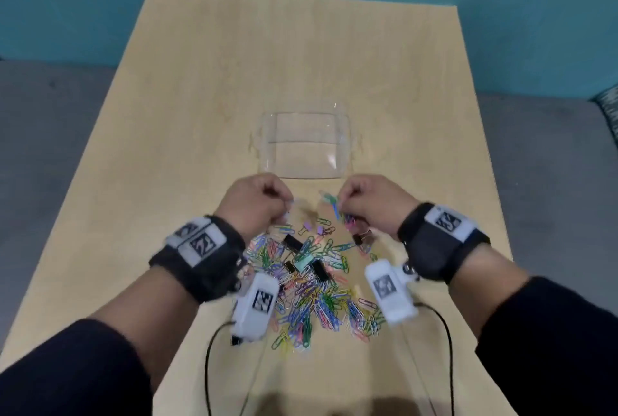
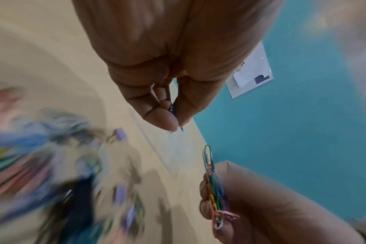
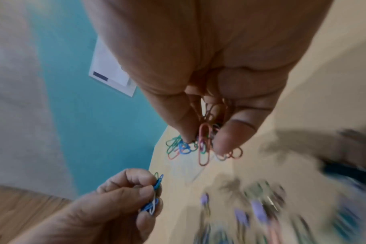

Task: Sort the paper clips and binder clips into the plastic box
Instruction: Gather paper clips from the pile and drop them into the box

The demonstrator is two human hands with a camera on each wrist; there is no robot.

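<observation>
Beyond both hands (image 1: 311, 201), plastic box (image 1: 267, 161); paper clips (image 1: 314, 295) beneath wrists

multicoloured paper clips (image 1: 317, 302), black binder clips (image 1: 292, 243), clear plastic box (image 1: 267, 148), pale wood table (image 1: 200, 114)

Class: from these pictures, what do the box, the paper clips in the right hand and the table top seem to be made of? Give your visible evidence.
Plastic box: clear glossy plastic; the table shows through it and it glints.
Paper clips held by the right hand: probably wire with a coloured coating; thin bent loops in red, green and blue.
Table: pale wood or wood-look laminate, matte; faint grain.
</observation>
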